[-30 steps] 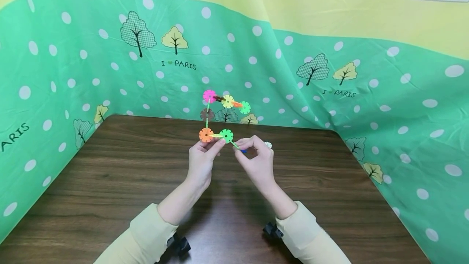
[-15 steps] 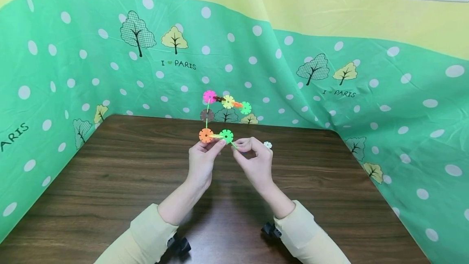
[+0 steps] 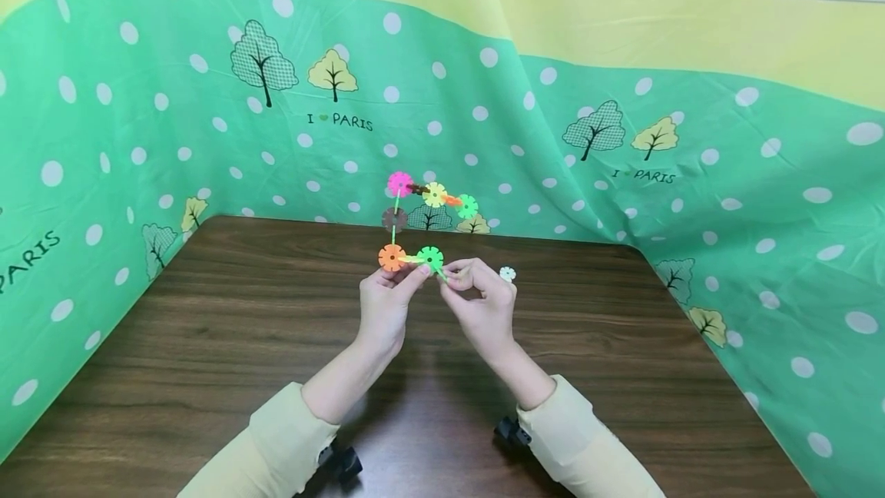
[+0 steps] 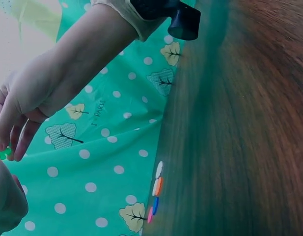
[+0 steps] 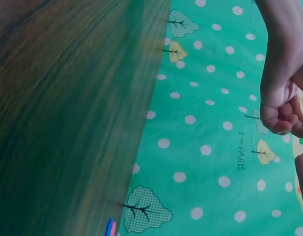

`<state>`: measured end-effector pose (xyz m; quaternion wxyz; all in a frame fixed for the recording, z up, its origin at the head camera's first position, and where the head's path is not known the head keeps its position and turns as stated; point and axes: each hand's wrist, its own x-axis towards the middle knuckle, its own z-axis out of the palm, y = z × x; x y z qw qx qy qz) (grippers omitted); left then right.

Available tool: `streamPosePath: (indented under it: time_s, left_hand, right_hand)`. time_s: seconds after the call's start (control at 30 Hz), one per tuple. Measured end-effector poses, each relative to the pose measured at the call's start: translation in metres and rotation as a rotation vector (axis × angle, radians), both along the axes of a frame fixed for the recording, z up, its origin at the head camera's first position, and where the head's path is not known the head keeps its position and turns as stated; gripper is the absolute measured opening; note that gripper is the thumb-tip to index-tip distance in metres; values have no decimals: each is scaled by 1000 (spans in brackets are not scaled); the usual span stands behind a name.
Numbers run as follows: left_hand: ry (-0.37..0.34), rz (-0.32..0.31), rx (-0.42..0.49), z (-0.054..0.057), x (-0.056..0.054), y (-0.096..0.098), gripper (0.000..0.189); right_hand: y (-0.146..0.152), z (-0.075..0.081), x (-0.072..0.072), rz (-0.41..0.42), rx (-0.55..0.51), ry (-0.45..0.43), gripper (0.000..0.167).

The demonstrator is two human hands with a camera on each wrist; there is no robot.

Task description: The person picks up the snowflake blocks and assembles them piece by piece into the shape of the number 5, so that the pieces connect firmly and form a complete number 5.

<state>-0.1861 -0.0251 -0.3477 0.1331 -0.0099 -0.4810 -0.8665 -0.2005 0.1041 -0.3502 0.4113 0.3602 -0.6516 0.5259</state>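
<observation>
A chain of notched plastic snowflake discs stands upright in the air, bent like an open frame. Its upper run goes from a pink disc (image 3: 399, 184) through a yellow disc (image 3: 435, 194) to a green end disc (image 3: 467, 206). Down the left side are a brown disc (image 3: 395, 220) and an orange disc (image 3: 392, 257). My left hand (image 3: 384, 312) pinches the chain's lower edge, thumb at the lower green disc (image 3: 430, 258). Thumb and forefinger of my right hand (image 3: 484, 310) pinch a green disc seen edge-on (image 3: 441, 273) that joins this lower disc.
Behind my right hand a white disc (image 3: 508, 274) lies on the brown wooden table (image 3: 276, 290). In the left wrist view, orange (image 4: 159, 186), blue (image 4: 155, 205) and pink discs (image 4: 150, 215) lie near it. A green dotted cloth (image 3: 477, 114) hangs behind the table.
My right hand has shifted slightly left, nearer my left hand, and the blue disc behind it is now hidden. The left hand's hold on the chain stays the same.
</observation>
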Motion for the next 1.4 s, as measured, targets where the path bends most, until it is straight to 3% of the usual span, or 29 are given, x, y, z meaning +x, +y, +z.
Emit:
streamPosePath:
  time_s: [0.37, 0.5, 0.67, 0.8, 0.93, 1.13, 1.27, 1.4]
  left_hand:
    - [15, -55, -9, -9, 1, -2, 13]
    - [25, -106, -115, -13, 3, -8, 21]
    - [71, -136, -335, -19, 12, -22, 21]
    - [192, -98, -521, -10, 22, -35, 14]
    - [357, -50, -660, 18, 27, -48, 12]
    - [627, 64, -854, 45, 19, -55, 17]
    - [748, 61, -950, 46, 10, -50, 22]
    - [758, -3, -1050, 40, 5, -44, 24]
  right_hand:
    - [6, 1, -5, -18, 31, 27, 19]
    - [10, 0, -7, -24, 40, 38, 20]
    - [20, 2, -10, -48, 46, 38, 20]
    - [30, 4, -12, -55, 59, 63, 19]
    - [37, 6, -14, -30, 83, 91, 17]
    - [42, 3, -14, 9, 146, 100, 20]
    - [42, 3, -12, 45, 193, 81, 23]
    - [41, 3, -12, 51, 245, 64, 26]
